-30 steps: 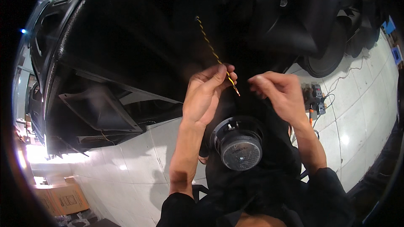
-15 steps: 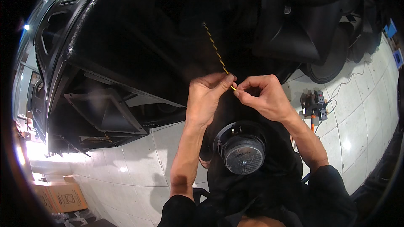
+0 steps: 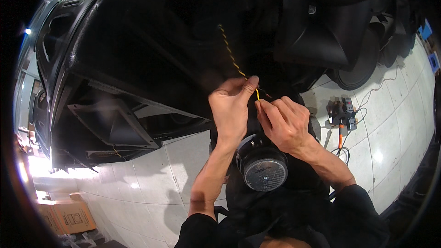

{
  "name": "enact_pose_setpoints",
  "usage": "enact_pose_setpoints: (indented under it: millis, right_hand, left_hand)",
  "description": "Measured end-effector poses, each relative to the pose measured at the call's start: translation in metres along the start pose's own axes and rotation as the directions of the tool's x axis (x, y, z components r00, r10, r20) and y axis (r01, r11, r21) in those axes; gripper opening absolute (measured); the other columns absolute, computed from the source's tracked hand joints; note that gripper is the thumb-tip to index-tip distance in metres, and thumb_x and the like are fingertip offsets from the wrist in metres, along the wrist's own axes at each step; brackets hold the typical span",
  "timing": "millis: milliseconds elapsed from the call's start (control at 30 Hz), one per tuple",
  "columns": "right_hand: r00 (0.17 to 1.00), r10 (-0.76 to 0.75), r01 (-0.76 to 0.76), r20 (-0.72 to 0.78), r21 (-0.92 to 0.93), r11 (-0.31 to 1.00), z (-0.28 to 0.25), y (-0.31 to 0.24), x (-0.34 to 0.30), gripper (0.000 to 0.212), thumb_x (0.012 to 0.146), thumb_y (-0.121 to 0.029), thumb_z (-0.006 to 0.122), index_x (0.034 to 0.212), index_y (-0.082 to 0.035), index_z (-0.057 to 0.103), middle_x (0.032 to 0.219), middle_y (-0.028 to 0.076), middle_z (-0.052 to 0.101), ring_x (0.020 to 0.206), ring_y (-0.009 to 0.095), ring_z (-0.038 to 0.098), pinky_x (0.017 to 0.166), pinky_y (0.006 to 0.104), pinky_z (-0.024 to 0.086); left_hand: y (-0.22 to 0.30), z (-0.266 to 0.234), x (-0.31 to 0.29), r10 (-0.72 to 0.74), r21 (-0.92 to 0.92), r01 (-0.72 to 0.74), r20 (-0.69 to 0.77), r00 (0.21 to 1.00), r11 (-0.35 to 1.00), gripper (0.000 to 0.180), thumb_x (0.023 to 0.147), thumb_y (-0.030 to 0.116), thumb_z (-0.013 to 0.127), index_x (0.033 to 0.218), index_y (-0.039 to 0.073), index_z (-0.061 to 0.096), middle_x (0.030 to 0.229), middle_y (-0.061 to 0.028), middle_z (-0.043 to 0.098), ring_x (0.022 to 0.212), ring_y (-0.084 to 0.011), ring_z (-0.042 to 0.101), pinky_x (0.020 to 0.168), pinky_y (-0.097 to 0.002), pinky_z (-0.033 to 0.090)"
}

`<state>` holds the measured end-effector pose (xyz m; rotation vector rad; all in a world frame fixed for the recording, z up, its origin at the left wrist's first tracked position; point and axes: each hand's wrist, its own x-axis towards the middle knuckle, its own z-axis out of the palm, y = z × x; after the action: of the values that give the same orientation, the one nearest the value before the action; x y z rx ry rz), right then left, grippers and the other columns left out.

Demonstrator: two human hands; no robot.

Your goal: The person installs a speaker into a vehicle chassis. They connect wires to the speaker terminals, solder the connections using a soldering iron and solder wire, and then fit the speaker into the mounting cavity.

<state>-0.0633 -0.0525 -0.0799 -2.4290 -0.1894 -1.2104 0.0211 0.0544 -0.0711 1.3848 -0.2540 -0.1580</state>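
Where untwisted, yellow wire [image 3: 257,94] between hands [image 3: 231,115] [image 3: 288,123]

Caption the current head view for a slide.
Left hand pinches a twisted yellow-and-black wire pair; right hand holds its yellow strand; a round black speaker driver sits lower in frame.

The right hand [image 3: 285,124], clear of the twisted yellow-and-black wire [image 3: 228,48] a second ago, now pinches its yellow strand [image 3: 257,95], having rolled knuckles-up and dropped slightly. Beyond the left hand [image 3: 233,108], the end has parted, the dark strand [image 3: 265,93] poking out rightward.
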Motion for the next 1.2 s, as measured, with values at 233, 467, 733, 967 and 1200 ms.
enact_pose_setpoints:
  millis: [233,467,733,967,1200]
  right_hand:
    - [0.977,0.206,-0.179,-0.055,0.313,0.933,-0.011,0.009,0.008,0.008,0.078,0.003,0.076,0.085,0.002,0.071,0.064,0.01,0.062,0.05,0.021,0.057,0.046,0.0307,0.041]
    - [0.971,0.24,-0.228,-0.002,0.305,0.925,-0.016,0.026,0.016,0.004,0.083,0.001,0.074,0.084,0.002,0.071,0.066,0.01,0.063,0.052,0.02,0.057,0.048,0.0302,0.042]
    - [0.956,0.291,-0.289,0.037,0.294,0.911,-0.013,0.033,0.011,0.004,0.083,-0.001,0.073,0.082,0.002,0.07,0.065,0.012,0.062,0.053,0.022,0.057,0.049,0.0317,0.042]
    - [0.94,0.334,-0.339,0.07,0.295,0.893,-0.016,0.031,0.009,0.005,0.083,-0.002,0.073,0.082,0.002,0.07,0.065,0.012,0.062,0.053,0.022,0.057,0.05,0.0312,0.042]
    - [0.871,0.398,-0.467,0.289,0.23,0.854,-0.043,0.028,0.003,0.032,0.08,-0.016,0.082,0.104,0.001,0.07,0.08,0.012,0.067,0.066,0.022,0.063,0.058,0.0338,0.047]
  left_hand:
    - [0.005,-0.015,0.0,-0.287,-0.589,0.438,0.335,0.897,0.679,0.021,0.098,0.023,0.067,0.098,0.002,0.068,0.093,-0.0105,0.071,0.092,-0.0217,0.067,0.088,-0.0373,0.054]
    - [0.015,-0.033,0.015,-0.14,0.027,0.138,0.312,0.94,0.99,0.019,0.091,0.011,0.074,0.098,-0.007,0.072,0.081,-0.0119,0.071,0.074,-0.0171,0.068,0.072,-0.0289,0.055]
    - [0.03,-0.034,0.014,-0.046,0.544,-0.086,0.225,0.973,0.835,0.018,0.085,0.01,0.077,0.096,-0.004,0.075,0.087,-0.011,0.074,0.078,-0.0146,0.067,0.077,-0.026,0.052]
    - [0.03,-0.037,0.016,-0.043,0.563,-0.11,0.252,0.967,0.819,0.019,0.086,0.012,0.076,0.096,-0.003,0.075,0.088,-0.0108,0.074,0.08,-0.0144,0.067,0.076,-0.0271,0.052]
    - [0.021,-0.042,0.014,-0.077,0.322,-0.029,0.313,0.947,0.946,0.032,0.092,0.023,0.073,0.108,-0.005,0.072,0.09,-0.01,0.073,0.08,-0.014,0.067,0.076,-0.029,0.05]
